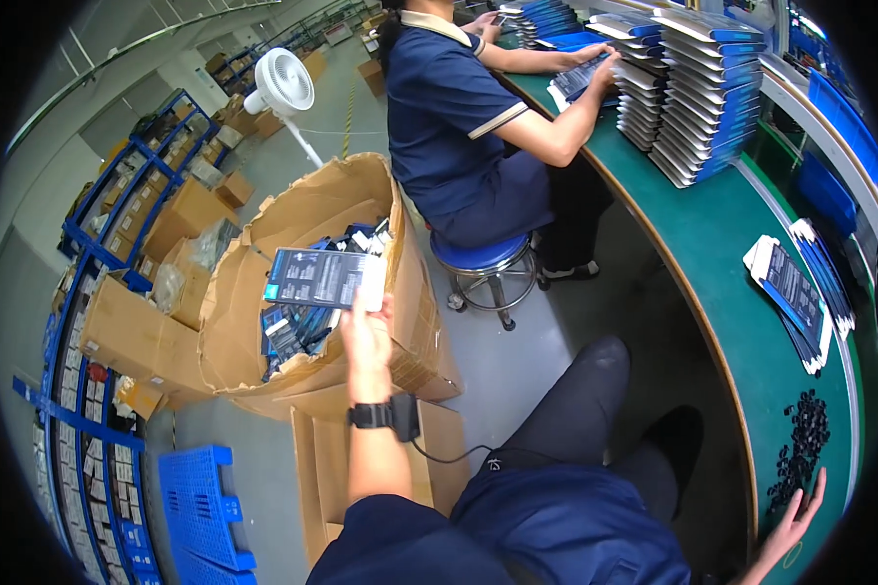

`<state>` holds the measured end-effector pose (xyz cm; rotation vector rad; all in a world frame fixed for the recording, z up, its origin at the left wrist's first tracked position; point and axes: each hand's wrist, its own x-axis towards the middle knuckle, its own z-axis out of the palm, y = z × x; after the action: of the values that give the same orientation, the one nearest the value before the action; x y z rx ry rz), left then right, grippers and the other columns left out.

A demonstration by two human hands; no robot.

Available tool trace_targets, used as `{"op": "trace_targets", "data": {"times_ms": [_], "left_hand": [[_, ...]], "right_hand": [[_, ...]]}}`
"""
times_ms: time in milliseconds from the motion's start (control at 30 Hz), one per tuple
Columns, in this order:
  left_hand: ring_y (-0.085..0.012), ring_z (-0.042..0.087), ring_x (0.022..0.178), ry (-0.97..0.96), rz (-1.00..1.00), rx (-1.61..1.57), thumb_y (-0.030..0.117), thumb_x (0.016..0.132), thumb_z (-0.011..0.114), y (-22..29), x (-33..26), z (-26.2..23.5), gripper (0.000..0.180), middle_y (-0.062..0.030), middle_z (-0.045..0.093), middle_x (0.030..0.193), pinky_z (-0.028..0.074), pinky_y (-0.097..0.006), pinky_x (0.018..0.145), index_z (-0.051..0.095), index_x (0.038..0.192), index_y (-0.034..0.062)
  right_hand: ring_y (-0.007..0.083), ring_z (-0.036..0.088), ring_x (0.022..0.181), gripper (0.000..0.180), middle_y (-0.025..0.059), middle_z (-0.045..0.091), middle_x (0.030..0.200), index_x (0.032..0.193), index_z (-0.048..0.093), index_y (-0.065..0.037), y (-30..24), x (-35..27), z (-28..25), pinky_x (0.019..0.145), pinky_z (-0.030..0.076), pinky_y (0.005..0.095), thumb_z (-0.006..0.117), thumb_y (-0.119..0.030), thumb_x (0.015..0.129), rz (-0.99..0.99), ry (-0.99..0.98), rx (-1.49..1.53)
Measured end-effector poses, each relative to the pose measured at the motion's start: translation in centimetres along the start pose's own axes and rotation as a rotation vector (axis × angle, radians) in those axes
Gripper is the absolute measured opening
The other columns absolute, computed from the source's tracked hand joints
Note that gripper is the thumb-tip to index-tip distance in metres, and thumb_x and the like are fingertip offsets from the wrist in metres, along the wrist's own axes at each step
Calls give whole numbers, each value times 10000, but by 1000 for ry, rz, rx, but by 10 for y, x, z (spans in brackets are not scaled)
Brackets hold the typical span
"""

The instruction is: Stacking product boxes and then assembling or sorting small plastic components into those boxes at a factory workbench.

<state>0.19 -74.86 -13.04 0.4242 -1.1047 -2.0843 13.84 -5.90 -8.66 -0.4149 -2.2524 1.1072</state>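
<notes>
Out to the left, my left hand (pixel 368 331) grips a flat, dark blue printed package (pixel 314 277) by its white end. It is held over the large open carton (pixel 415 292), where many similar dark packages (pixel 298 331) lie loose. A strap with a black device sits on my left wrist. Low on the right, my right hand (pixel 795 522) rests at the green table (pixel 693 263), fingers spread and nothing in them. Just beyond those fingers is a scattered pile of small black parts (pixel 802 439).
Flat packages (pixel 790 292) lie fanned farther up the table, below tall package stacks (pixel 707 97). A seated co-worker (pixel 458 127) handles a package on a blue stool (pixel 483 255). Behind the carton stands a white fan (pixel 285 82); a blue pallet (pixel 200 502) and shelving (pixel 88 244) are left.
</notes>
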Motion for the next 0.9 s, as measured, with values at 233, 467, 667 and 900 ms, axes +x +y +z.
{"op": "trace_targets", "data": {"times_ms": [233, 467, 667, 900], "left_hand": [[-330, 547, 1142, 103, -18, -167, 202, 943, 527, -43, 53, -72, 339, -206, 575, 1184, 443, -410, 1023, 535, 1118, -88], [-185, 550, 925, 28, -71, 91, 249, 970, 487, -102, -35, 109, 388, -79, 554, 1131, 462, -330, 819, 467, 1313, 70], [-160, 596, 869, -866, -11, 341, 66, 955, 479, -160, -145, 269, 270, -102, 591, 1069, 496, -283, 786, 530, 1211, -5], [-376, 442, 1261, -1962, 583, 577, 121, 769, 734, -175, -267, 391, 592, -221, 434, 1374, 367, -453, 1055, 508, 1312, 50]], "right_hand": [[248, 398, 1329, 453, 134, 448, 1417, 1371, 451, -10, -10, 16, -4, 1106, 280, 384, 506, -57, 923, -19, 117, -100], [232, 432, 1294, 454, 96, 487, 1376, 1298, 528, -62, -2, 69, 25, 1072, 319, 376, 610, -92, 853, 27, 170, -117], [269, 448, 1283, 486, 140, 491, 1355, 1280, 545, -75, 14, 74, 5, 1085, 329, 375, 650, -69, 805, 20, 270, -127], [452, 246, 1388, 900, 252, 273, 1500, 1454, 365, -160, 19, 92, -6, 1122, 224, 533, 779, -433, 703, -98, -82, -579]]}}
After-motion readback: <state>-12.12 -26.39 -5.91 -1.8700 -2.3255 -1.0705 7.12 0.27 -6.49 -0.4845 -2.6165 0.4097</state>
